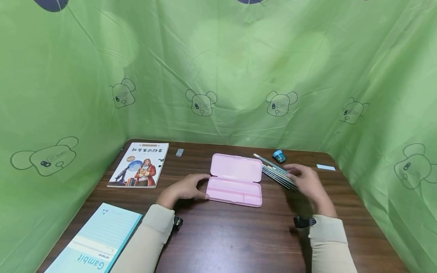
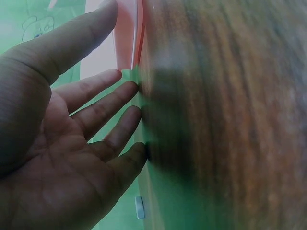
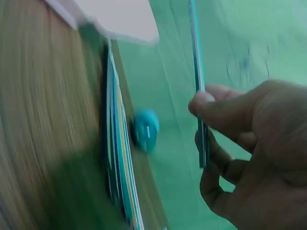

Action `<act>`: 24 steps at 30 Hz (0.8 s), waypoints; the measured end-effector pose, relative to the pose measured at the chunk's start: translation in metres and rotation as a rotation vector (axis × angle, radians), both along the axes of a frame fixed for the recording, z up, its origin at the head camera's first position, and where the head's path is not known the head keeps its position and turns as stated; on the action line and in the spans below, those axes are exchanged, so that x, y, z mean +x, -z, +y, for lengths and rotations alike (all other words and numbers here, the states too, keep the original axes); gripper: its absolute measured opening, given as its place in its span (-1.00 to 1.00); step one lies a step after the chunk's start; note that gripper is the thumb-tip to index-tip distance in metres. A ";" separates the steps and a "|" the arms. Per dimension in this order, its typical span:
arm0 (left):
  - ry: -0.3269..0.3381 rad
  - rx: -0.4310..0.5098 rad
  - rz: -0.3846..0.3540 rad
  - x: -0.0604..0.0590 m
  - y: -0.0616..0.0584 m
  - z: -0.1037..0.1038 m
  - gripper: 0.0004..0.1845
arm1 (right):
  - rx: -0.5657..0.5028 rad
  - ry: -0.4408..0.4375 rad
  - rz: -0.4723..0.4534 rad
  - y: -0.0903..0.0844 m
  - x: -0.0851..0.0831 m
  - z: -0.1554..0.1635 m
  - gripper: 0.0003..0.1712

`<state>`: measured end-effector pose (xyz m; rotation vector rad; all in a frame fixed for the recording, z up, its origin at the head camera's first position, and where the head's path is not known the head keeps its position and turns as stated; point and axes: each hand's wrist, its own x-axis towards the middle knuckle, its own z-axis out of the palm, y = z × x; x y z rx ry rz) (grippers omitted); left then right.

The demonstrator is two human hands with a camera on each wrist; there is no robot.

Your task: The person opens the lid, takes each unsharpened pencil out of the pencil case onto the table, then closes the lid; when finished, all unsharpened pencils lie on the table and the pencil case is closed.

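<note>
Nearest me, at the bench's front-left edge, lies a light blue notebook (image 1: pixel 97 242). Beyond it my left hand (image 1: pixel 186 188) rests on the bench (image 1: pixel 239 239), fingers straight and relaxed, fingertips (image 2: pixel 136 88) against the left end of the open pink pencil case (image 1: pixel 235 181); it grips nothing. The case lies with its long axis left to right, lid flat behind the tray. My right hand (image 1: pixel 305 182) is to the right of the case; the right wrist view shows thumb and fingers pinching a single pencil (image 3: pixel 199 86) lifted off the wood. The remaining pencils (image 1: pixel 278 174) lie in a bundle just under and beyond that hand, long axis running diagonally from near-right to far-left, their far ends touching or nearly touching the lid's right corner. So the case tray lies leftward of the right grip, and the right hand is clearly the nearer one to the bundle. Farther back: a blue sharpener (image 1: pixel 279 156) just past the bundle, a white strip (image 1: pixel 326 167) to its right, a small grey eraser (image 1: pixel 179 152), and a picture book (image 1: pixel 140 165) at far left. Green curtain (image 1: pixel 218 76) behind.
</note>
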<state>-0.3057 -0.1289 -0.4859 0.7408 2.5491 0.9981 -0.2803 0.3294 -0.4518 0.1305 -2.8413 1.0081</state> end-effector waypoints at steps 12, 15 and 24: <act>-0.020 -0.017 -0.002 0.000 0.003 -0.001 -0.15 | 0.132 0.163 -0.060 0.029 0.014 0.084 -0.66; -0.025 -0.025 0.005 0.000 0.002 -0.001 -0.15 | 0.140 0.178 -0.042 0.039 0.013 0.091 -0.67; -0.014 -0.027 0.015 -0.001 0.004 0.001 -0.15 | 0.114 0.227 -0.064 0.049 0.015 0.092 -0.72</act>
